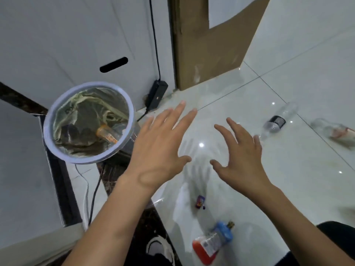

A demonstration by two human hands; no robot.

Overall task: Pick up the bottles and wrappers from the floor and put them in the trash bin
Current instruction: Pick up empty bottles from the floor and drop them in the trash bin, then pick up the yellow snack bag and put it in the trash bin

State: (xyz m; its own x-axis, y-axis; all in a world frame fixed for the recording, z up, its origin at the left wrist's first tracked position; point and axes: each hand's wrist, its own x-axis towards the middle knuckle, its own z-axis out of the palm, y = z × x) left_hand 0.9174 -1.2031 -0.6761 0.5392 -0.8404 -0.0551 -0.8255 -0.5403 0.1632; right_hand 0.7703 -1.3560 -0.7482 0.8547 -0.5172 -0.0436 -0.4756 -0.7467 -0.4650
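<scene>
The round trash bin (132, 112), lined with a clear bag, stands at the left with an orange bottle (106, 134) inside. My left hand (159, 143) hovers just right of its rim, fingers spread and empty. My right hand (242, 156) is beside it, also spread and empty. On the glossy floor lie a small purple wrapper (200, 201), a bottle with red liquid and a blue label (212, 242) near me, a clear bottle with a dark label (276, 121) to the right, and another clear bottle (334, 130) at the right edge.
A brown cardboard panel (207, 47) leans against the wall behind. A black power adapter (156, 94) and its cables (95, 196) lie beside the bin. My shoe (159, 248) shows at the bottom, and my dark-clothed knee (338, 237) at lower right.
</scene>
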